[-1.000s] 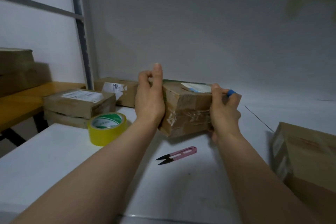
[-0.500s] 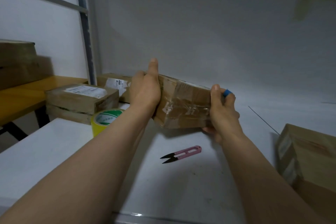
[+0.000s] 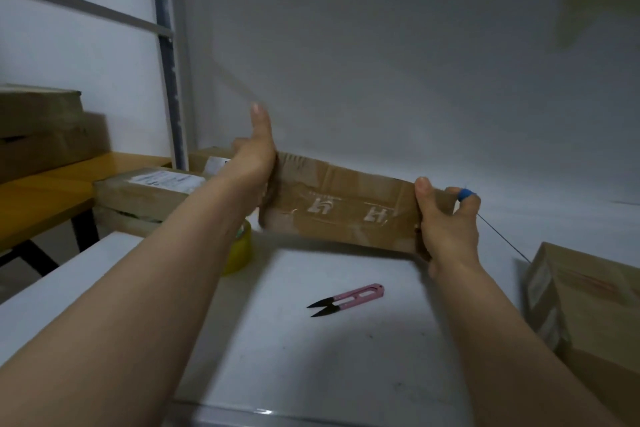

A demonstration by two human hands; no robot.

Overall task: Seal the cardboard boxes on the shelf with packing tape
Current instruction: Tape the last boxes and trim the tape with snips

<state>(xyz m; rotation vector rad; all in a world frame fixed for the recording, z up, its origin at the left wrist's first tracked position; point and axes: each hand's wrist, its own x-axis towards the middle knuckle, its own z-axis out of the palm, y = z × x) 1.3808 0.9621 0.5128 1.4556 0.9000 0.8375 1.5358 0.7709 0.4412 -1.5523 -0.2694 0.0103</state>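
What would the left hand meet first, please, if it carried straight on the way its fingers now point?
Probably the grey wall. The left hand, flat against the end of the cardboard box, points its fingers up and away; nothing shows between them and the wall, though depth is unclear.

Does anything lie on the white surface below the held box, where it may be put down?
Nothing visible lies under the box. The pink snips lie nearer the person; the yellow tape roll sits just left of it, partly hidden.
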